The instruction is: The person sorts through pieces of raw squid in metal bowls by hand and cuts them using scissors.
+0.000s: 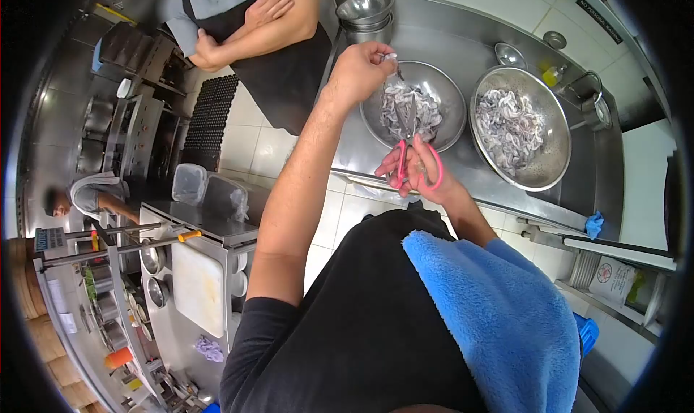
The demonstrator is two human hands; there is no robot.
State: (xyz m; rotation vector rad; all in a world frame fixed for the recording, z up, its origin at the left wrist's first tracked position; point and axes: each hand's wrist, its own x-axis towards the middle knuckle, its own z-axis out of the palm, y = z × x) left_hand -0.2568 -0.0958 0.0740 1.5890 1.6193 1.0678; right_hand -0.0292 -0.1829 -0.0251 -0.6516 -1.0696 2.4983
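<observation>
The left hand [361, 73] pinched a small pale piece [391, 60] between thumb and fingertips, over the left edge of a steel bowl [455, 106]. The right hand [431, 178] held pink-handled scissors [413, 117], its fingers about the loops at the bowl's near edge, the blades pointing to the far side above a heap of grey-white pieces [426, 109]. Whether the blades touched the heap could not be told. The bowl stood on a steel counter [463, 52]. Just to its right was a larger colander [555, 149] with more of the same pieces, and to its far left a stack of bowls [365, 10]. A yellow bottle [553, 75] stood beyond the colander, and a blue cloth [594, 225] hung at the counter's right end. A blue towel [499, 312] lay against the person's dark clothing. On the far left, a co-worker [271, 66] in a dark apron stood with folded arms; nearer on the left, a white board [199, 290] lay on another steel surface [177, 341].
</observation>
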